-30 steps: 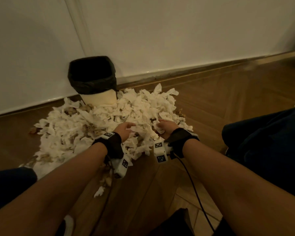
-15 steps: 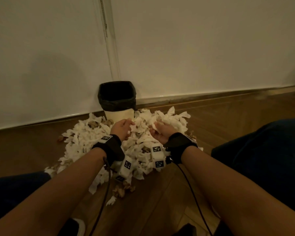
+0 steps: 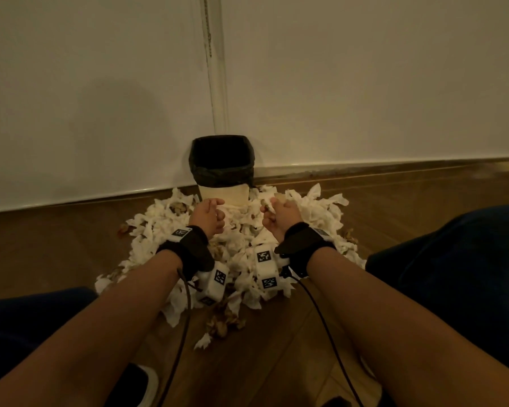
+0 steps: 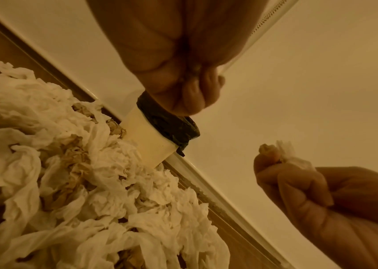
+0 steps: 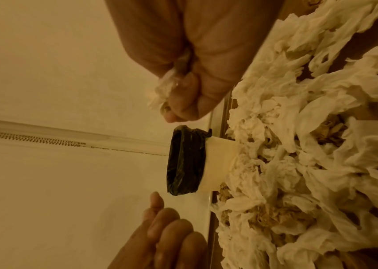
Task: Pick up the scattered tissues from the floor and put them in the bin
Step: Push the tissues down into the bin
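A cream bin (image 3: 222, 193) with a black liner stands against the wall, and a heap of white tissues (image 3: 241, 245) lies on the floor around its foot. Both hands hover above the heap, just short of the bin. My right hand (image 3: 272, 214) grips a small wad of tissue (image 5: 160, 94), which also sticks out of that fist in the left wrist view (image 4: 287, 152). My left hand (image 3: 210, 212) is level with it, fingers loosely bunched (image 4: 192, 98), and no tissue shows in it. The bin's inside is dark.
White wall and baseboard (image 3: 365, 168) run behind the bin. Wooden floor (image 3: 56, 245) lies on both sides. Brown crumpled scraps (image 3: 224, 321) sit at the heap's near edge. Dark trouser legs (image 3: 453, 274) flank my arms, and a shoe (image 3: 149, 386) is below.
Both hands have risen out of the heap and moved forward toward the bin, the right one carrying a wad of tissue. The head view has shifted so the bin is centred.
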A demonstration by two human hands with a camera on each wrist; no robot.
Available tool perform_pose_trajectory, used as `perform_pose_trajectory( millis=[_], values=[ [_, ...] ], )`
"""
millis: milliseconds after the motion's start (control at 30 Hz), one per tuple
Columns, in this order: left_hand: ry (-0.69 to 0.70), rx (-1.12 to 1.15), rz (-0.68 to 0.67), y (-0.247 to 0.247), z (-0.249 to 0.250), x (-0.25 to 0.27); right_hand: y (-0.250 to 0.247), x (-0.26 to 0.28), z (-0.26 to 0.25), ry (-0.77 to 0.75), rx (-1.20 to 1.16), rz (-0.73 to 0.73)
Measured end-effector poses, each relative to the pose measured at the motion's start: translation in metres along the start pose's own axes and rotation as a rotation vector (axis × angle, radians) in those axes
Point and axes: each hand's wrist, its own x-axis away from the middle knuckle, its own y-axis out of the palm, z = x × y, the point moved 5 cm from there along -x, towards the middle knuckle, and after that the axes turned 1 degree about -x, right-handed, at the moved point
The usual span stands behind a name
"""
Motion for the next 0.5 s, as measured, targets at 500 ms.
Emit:
perform_pose_trajectory(
  millis=[500],
  values=[
    [0.095, -0.689, 0.176, -0.039, 0.034, -0.075, 0.045, -0.092, -0.036, -0.018, 0.508, 0.011]
  ],
)
